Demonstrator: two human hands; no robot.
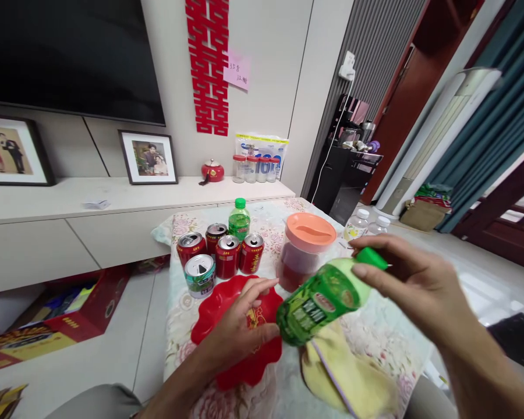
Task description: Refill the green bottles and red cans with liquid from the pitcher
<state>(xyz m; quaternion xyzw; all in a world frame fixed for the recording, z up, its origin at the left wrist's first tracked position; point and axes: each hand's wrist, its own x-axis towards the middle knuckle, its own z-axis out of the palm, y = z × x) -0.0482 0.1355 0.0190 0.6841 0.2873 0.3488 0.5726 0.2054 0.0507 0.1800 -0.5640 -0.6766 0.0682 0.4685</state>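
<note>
My right hand [413, 279] grips a green drink bottle [325, 299] near its green cap, holding it tilted with the base toward the left. Over a red scalloped tray [231, 369], my left hand [247, 326] has its fingers apart, the thumb close to the bottle's base; whether they touch I cannot tell. Beneath the bottle lies a yellow cloth [349, 372]. Behind the tray stand several red cans [228, 257] and a green-and-white can [199, 276], with another green bottle [239, 220] at their back. A clear jug with an orange lid [311, 233] stands behind the held bottle.
A flowered cloth covers the table [266, 212]. Two clear bottles with white caps [357, 224] are at its right side. Along the wall runs a white cabinet [157, 201] with photo frames, a red pot [212, 171] and lidded jars [251, 170]. A red box [82, 317] sits on the floor at left.
</note>
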